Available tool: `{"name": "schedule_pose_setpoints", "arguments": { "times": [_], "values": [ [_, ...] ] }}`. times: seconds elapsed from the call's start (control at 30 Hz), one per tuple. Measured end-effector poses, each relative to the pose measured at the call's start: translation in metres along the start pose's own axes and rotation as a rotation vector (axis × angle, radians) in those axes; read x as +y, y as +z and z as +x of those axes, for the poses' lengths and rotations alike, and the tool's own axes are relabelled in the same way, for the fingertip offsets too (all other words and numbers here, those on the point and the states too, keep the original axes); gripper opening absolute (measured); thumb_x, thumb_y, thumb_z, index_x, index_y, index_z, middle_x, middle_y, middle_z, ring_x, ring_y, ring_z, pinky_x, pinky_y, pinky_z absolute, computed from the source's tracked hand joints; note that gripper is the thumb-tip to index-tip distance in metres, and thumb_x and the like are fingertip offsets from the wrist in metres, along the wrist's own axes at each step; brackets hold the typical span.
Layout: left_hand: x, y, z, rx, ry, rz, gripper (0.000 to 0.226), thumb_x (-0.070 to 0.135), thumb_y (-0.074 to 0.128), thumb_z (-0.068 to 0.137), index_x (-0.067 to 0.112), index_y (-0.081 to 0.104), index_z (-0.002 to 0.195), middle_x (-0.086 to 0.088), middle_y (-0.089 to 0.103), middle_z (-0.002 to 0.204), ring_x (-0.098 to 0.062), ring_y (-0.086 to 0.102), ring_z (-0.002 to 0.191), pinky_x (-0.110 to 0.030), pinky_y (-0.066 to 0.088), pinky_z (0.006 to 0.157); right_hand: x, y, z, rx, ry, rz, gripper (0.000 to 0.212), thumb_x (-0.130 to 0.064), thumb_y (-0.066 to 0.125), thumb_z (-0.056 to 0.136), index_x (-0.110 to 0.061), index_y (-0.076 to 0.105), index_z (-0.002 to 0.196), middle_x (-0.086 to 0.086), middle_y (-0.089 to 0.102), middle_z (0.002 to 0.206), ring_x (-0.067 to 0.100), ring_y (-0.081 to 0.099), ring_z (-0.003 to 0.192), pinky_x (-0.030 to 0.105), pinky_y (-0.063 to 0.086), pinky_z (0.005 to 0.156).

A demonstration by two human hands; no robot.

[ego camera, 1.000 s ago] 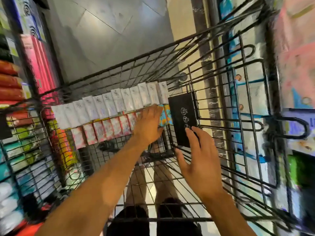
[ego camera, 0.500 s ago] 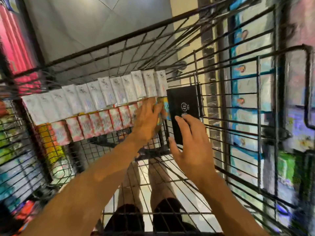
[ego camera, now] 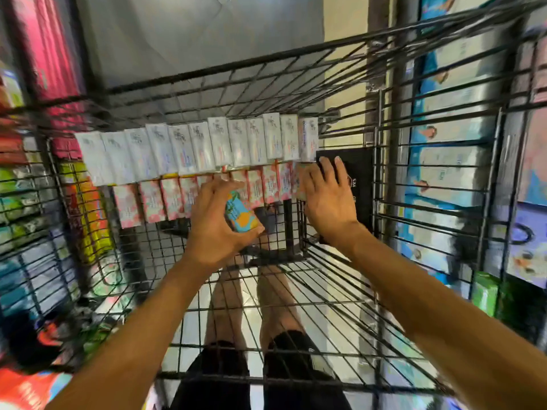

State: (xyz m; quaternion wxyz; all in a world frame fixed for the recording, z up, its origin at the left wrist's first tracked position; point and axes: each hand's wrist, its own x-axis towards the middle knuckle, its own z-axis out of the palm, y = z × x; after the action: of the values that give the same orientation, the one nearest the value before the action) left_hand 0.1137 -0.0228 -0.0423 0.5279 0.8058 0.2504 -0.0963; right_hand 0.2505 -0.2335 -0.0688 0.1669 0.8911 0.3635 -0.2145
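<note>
While the left hand [ego camera: 219, 232] curls round the little blue box [ego camera: 243, 218], the row of pink boxes [ego camera: 174, 199] stands just above it; the right hand [ego camera: 328, 199], fingers straight, touches that row's end.

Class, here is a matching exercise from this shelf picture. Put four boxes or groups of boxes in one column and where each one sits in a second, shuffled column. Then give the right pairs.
Things
1. blue and orange box
2. white boxes
3. pink boxes
4. black box

Places
A. upper row at the back of the wire shelf
B. gripped by the left hand
C. right end, by the side wires, with the right hand lying over it
D. lower row, just beneath the upper one

Pairs: 1-B, 2-A, 3-D, 4-C
</note>
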Motion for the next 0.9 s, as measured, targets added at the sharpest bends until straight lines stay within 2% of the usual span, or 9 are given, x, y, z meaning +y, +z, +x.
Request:
{"name": "schedule_pose_setpoints", "arguments": {
  "times": [0.07,0.23,0.37,0.47,0.57,0.63,0.73,0.8,0.9],
  "values": [
    [0.005,-0.007,-0.008,0.008,-0.025,-0.05,0.081,0.022,0.099,0.063,0.03,0.053,0.13,0.0,0.042,0.135,0.014,0.041,0.119,-0.006,0.041,0.096,0.0,0.005,0.006,-0.013,-0.006,-0.052,0.076,-0.016,0.072,0.084,-0.005,0.041,0.153,0.017,0.053,0.143,0.039,0.039,0.143,0.056,0.008,0.129],
    [0.005,-0.015,-0.011,0.008,-0.047,-0.109,0.084,0.027,0.097,0.066,0.024,0.053,0.138,-0.003,0.044,0.139,-0.011,0.047,0.126,-0.028,0.048,0.105,0.003,0.018,0.011,-0.053,-0.051,-0.199,0.086,-0.024,0.071,0.087,-0.006,0.028,0.159,0.021,0.037,0.159,0.038,0.024,0.154,0.056,0.009,0.129],
    [0.004,-0.02,-0.011,0.022,0.003,-0.141,0.083,0.029,0.096,0.068,0.023,0.052,0.138,0.0,0.044,0.135,-0.009,0.047,0.127,-0.022,0.047,0.103,0.003,0.023,0.013,-0.002,-0.068,-0.202,0.088,-0.022,0.073,0.085,-0.006,0.028,0.159,0.02,0.039,0.158,0.038,0.024,0.154,0.054,0.002,0.129],
    [0.005,-0.029,-0.013,0.026,0.004,-0.165,0.082,0.035,0.095,0.067,0.028,0.05,0.135,0.004,0.044,0.132,-0.01,0.048,0.127,-0.025,0.048,0.103,0.002,0.023,0.015,0.103,-0.115,-0.003,0.075,-0.026,0.073,0.084,-0.004,0.043,0.149,0.019,0.052,0.144,0.04,0.04,0.142,0.053,0.011,0.13],
    [0.01,-0.044,-0.017,0.004,-0.047,-0.244,0.078,0.028,0.093,0.067,0.033,0.051,0.133,0.007,0.041,0.132,-0.014,0.051,0.126,-0.035,0.055,0.098,-0.006,0.015,0.01,0.109,-0.131,0.333,0.085,-0.038,0.081,0.075,0.0,0.048,0.143,0.019,0.053,0.137,0.038,0.049,0.13,0.049,0.039,0.118],
    [0.014,-0.054,-0.021,-0.006,-0.07,-0.253,0.077,0.012,0.093,0.069,0.031,0.052,0.131,0.007,0.041,0.131,-0.007,0.049,0.124,-0.025,0.053,0.097,-0.018,0.0,0.0,0.109,-0.1,0.575,0.087,-0.033,0.086,0.068,0.001,0.05,0.139,0.019,0.051,0.131,0.035,0.053,0.121,0.044,0.052,0.105],
    [0.022,-0.072,-0.03,-0.029,-0.072,-0.251,0.073,-0.001,0.086,0.069,0.023,0.056,0.131,0.001,0.045,0.135,0.005,0.048,0.12,-0.01,0.045,0.094,-0.034,-0.021,-0.019,0.158,-0.02,0.828,0.078,-0.045,0.076,0.067,-0.004,0.055,0.13,0.014,0.047,0.125,0.024,0.05,0.115,0.026,0.049,0.102],
    [0.031,-0.086,-0.038,-0.057,-0.114,-0.306,0.069,-0.002,0.079,0.07,0.027,0.057,0.128,0.002,0.051,0.135,-0.004,0.056,0.119,-0.021,0.051,0.094,-0.043,-0.041,-0.033,0.155,0.052,0.956,0.077,-0.049,0.074,0.066,-0.008,0.056,0.128,0.01,0.048,0.125,0.017,0.049,0.113,0.009,0.04,0.098],
    [0.048,-0.102,-0.054,-0.051,-0.23,-0.534,0.064,-0.008,0.066,0.07,0.027,0.058,0.124,-0.003,0.06,0.131,-0.014,0.066,0.105,-0.03,0.057,0.08,-0.054,-0.079,-0.058,0.179,0.131,1.11,0.074,-0.044,0.077,0.064,-0.009,0.058,0.127,0.005,0.055,0.121,0.012,0.052,0.108,0.002,0.036,0.089]
  ]
}}
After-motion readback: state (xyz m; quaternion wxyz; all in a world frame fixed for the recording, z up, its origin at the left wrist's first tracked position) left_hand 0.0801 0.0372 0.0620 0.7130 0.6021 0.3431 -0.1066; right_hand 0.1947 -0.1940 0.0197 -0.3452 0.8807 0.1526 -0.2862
